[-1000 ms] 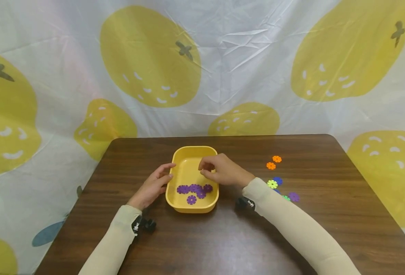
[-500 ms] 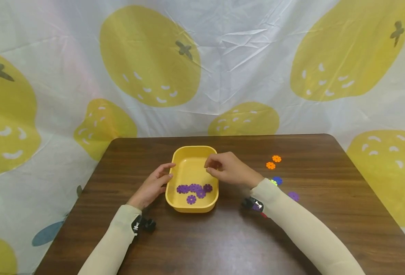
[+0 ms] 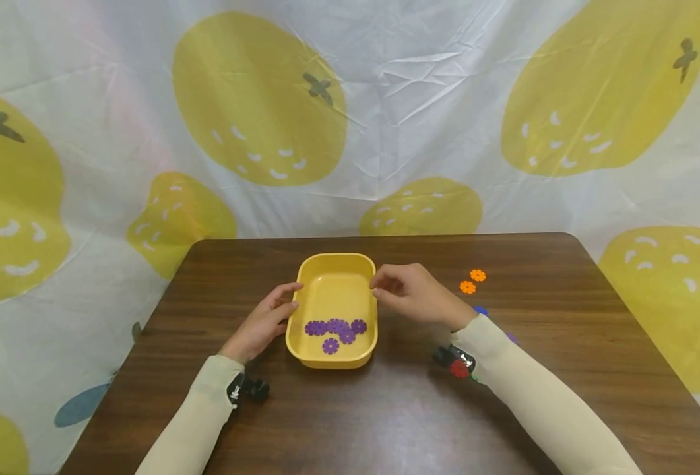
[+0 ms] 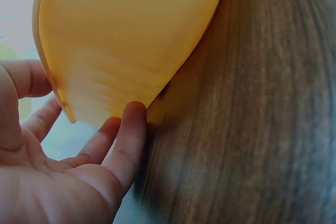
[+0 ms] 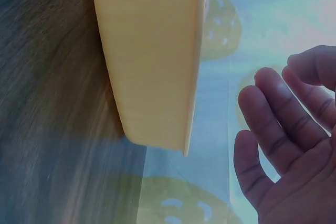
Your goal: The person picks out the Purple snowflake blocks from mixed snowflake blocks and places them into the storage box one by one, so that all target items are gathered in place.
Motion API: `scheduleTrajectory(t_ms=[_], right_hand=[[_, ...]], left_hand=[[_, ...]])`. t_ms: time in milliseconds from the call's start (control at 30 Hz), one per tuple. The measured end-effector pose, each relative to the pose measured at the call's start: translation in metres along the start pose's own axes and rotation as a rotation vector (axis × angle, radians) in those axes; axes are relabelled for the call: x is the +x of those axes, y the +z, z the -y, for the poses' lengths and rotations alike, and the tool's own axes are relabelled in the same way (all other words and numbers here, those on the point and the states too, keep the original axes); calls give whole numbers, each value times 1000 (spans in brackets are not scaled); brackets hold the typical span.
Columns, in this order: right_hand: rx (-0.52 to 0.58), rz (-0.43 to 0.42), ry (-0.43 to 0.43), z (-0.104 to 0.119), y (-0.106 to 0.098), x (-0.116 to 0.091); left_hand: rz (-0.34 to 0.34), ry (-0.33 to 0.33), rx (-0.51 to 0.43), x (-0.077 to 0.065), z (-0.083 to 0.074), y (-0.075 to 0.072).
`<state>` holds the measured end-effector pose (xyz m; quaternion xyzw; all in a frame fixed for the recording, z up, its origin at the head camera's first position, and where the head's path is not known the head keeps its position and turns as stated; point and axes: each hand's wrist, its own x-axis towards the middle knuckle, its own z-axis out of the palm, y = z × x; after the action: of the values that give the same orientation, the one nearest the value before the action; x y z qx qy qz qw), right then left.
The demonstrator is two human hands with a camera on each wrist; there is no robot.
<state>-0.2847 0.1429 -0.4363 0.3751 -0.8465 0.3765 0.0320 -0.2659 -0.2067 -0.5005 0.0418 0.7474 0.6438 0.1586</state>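
Observation:
A yellow plastic basin (image 3: 333, 361) stands on the table, with several purple snowflake discs (image 3: 330, 346) lying near its front end. My left hand (image 3: 262, 323) holds the basin's left side. In the left wrist view its fingertips (image 4: 135, 111) meet the outer wall while the thumb reaches the rim. My right hand (image 3: 417, 295) hovers over the basin's right rim, fingers loosely bent and holding nothing. From the right wrist view, those fingers (image 5: 273, 114) stand apart from the basin wall (image 5: 149, 61).
Two orange snowflake discs (image 3: 473, 281) lie right of the basin on the brown table (image 3: 254, 264). Blue (image 3: 480, 310), purple (image 3: 512, 338), red (image 3: 459, 368) and green (image 3: 476, 378) discs show partly around my right forearm. A fruit-print cloth (image 3: 385, 119) hangs behind the table.
My right hand has moved rightward from above the basin's inside to its right rim. The right forearm now covers the yellow-green disc and uncovers a red one. My left hand stays put.

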Motion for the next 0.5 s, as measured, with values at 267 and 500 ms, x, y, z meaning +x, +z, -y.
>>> scheduleTrajectory(t_ms=[267, 500], right_hand=[[-11, -23, 13, -3, -11, -15], [-13, -42, 28, -9, -21, -32]], left_hand=[[0, 3, 0, -1, 0, 0], [5, 5, 10, 0, 1, -1]])
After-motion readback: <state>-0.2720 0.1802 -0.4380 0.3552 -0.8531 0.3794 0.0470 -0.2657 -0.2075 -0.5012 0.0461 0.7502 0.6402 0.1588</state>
